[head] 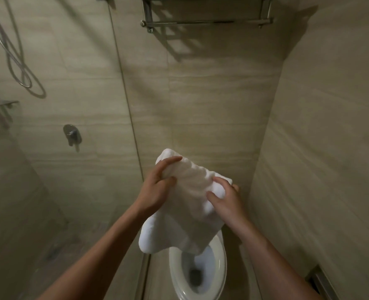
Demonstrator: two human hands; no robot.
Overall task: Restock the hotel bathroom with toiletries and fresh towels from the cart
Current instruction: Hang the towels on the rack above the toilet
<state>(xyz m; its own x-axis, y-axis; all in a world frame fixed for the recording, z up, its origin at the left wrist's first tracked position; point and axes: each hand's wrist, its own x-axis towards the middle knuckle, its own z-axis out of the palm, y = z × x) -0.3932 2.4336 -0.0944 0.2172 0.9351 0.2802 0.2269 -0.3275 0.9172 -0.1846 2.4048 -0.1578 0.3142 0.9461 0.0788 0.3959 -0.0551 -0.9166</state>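
- Both arms are out in front, reaching forward at about the same height, forearms bare and angled in toward each other
- Between them is the white towel [192,191], held up in the air right above the open toilet [221,265]
- Left hand [157,188] is on the towel's left edge, with the back of the hand facing the camera and the wrist bent slightly inward
- Its fingers [170,160] are curled over the top of the cloth and the thumb tucks in below, so that's a pinch on the towel's upper left part
- Right hand [230,201] is on the right edge, a little lower than the left, with the knuckles turned up
- Here the fingers [220,181] are a bit spread and curled round the bunched fold, the thumb pressing in on the near side, and one fingertip peeks out behind the cloth
- The towel is rumpled and partly folded, its upper end raised toward the wall and its lower end sagging in a thick lobe that hangs just over the toilet seat rim, though I cannot tell whether it touches
- High on the back wall is the metal towel rack [207,21], well apart from the towel
- Off to the left, behind the glass partition [122,87], the shower hose [16,61] loops down above the shower valve [72,135]
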